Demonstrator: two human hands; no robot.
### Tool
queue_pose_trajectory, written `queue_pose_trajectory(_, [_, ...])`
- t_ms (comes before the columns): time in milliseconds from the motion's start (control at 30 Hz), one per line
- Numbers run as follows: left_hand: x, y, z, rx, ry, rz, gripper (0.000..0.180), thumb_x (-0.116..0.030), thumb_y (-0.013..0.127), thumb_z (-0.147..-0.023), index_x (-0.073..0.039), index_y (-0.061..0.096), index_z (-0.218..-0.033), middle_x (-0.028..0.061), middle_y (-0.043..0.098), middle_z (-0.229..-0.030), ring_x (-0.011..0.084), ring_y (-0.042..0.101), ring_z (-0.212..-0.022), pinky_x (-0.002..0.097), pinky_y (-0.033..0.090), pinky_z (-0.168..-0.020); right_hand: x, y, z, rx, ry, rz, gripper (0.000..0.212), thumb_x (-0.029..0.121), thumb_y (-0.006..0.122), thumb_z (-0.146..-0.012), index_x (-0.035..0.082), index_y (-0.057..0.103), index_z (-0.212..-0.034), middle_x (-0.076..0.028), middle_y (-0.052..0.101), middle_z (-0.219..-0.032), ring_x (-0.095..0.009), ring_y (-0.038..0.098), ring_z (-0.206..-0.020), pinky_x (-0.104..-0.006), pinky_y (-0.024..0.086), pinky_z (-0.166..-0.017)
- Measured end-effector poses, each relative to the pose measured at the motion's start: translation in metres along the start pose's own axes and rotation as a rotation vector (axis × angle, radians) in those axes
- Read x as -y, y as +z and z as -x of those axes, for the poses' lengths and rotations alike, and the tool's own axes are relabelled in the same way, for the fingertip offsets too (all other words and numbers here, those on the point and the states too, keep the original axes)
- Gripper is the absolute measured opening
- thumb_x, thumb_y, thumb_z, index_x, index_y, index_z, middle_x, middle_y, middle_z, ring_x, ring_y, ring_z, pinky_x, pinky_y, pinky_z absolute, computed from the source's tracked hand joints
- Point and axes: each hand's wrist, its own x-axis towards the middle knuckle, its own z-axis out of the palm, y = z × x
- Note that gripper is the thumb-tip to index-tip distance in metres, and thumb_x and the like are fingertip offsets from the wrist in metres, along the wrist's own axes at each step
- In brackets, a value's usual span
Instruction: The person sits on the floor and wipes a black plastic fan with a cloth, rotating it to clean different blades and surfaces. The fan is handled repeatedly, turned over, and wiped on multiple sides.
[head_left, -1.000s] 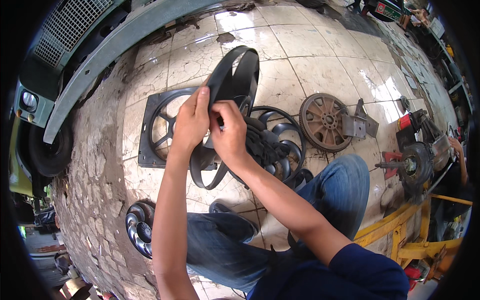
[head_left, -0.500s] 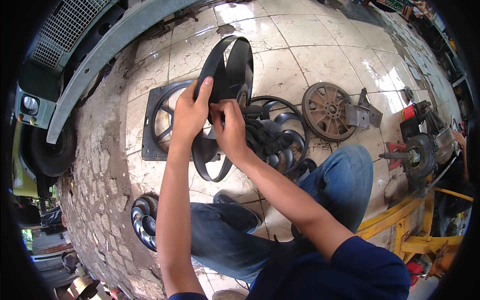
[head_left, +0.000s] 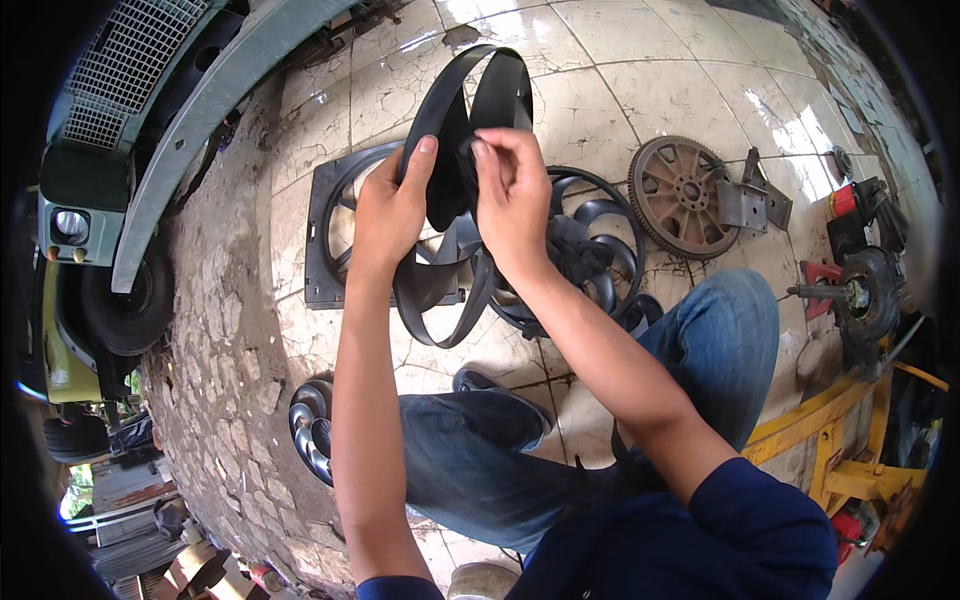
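A black ringed fan [head_left: 500, 95] is held up on edge in front of me, above the tiled floor. My left hand [head_left: 392, 215] grips the near left side of its ring, thumb lying along the outside. At the blades, my right hand [head_left: 515, 200] is closed, thumb and fingertips pinched together; whatever they hold is hidden. Below the held fan lies a square black fan shroud [head_left: 322, 230]. Beside that, a second ringed fan [head_left: 638, 225] rests on the tiles, dark cloth or gloves [head_left: 575, 255] bunched over its middle.
A rusty toothed flywheel [head_left: 690, 190] lies to the right, with a metal bracket [head_left: 742, 207] against it. Farther right are a wheel hub part [head_left: 868, 300] and a yellow metal frame [head_left: 800, 430]. A small fan [head_left: 310, 440] lies near my left forearm. A vehicle's bumper [head_left: 170, 150] curves along the left.
The held fan has risen slightly and turned a little. My right hand has moved from near its hub up and right to a blade. The view has shifted slightly.
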Motion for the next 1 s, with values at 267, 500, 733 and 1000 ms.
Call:
queue_pose_trajectory(267, [0.000, 0.004, -0.012, -0.036, -0.026, 0.010, 0.059, -0.053, 0.057, -0.097, 0.005, 0.070, -0.098, 0.0092, 0.064, -0.076, 0.0143, 0.057, -0.074, 0.0313, 0.047, -0.070, -0.028, 0.005, 0.024, 0.179, -0.334, 0.232, 0.021, -0.011, 0.069, -0.078, 0.001, 0.060, -0.092, -0.013, 0.060, -0.093, -0.032, 0.061, -0.083, -0.0399, 0.050, -0.070])
queue_pose_trajectory(500, [0.001, 0.009, -0.010, -0.095, -0.050, 0.079, 0.063, -0.055, 0.057, -0.096, 0.007, 0.070, -0.094, 0.0071, 0.061, -0.070, 0.0129, 0.054, -0.071, 0.0314, 0.046, -0.068, -0.060, -0.015, 0.019, 0.101, -0.168, 0.227, 0.012, -0.009, 0.064, -0.086, -0.002, 0.059, -0.094, -0.017, 0.061, -0.092, -0.036, 0.062, -0.083, -0.0402, 0.050, -0.070])
queue_pose_trajectory(733, [0.001, 0.013, -0.016, -0.159, -0.083, -0.006, 0.065, -0.058, 0.056, -0.095, 0.006, 0.069, -0.094, 0.0058, 0.060, -0.070, 0.0146, 0.054, -0.067, 0.0296, 0.044, -0.067, -0.041, -0.007, 0.033, 0.085, -0.057, 0.233, 0.011, -0.007, 0.066, -0.085, -0.001, 0.061, -0.093, -0.017, 0.063, -0.091, -0.037, 0.064, -0.085, -0.0385, 0.050, -0.072])
queue_pose_trajectory(1000, [0.023, -0.003, -0.013, -0.128, -0.155, 0.101, 0.069, -0.063, 0.056, -0.092, 0.005, 0.067, -0.090, 0.0087, 0.061, -0.072, 0.0177, 0.055, -0.073, 0.0333, 0.046, -0.073, -0.052, -0.021, 0.037, 0.328, -0.076, 0.333, 0.009, -0.001, 0.069, -0.087, -0.001, 0.063, -0.094, -0.014, 0.065, -0.092, -0.030, 0.068, -0.079, -0.0351, 0.053, -0.066])
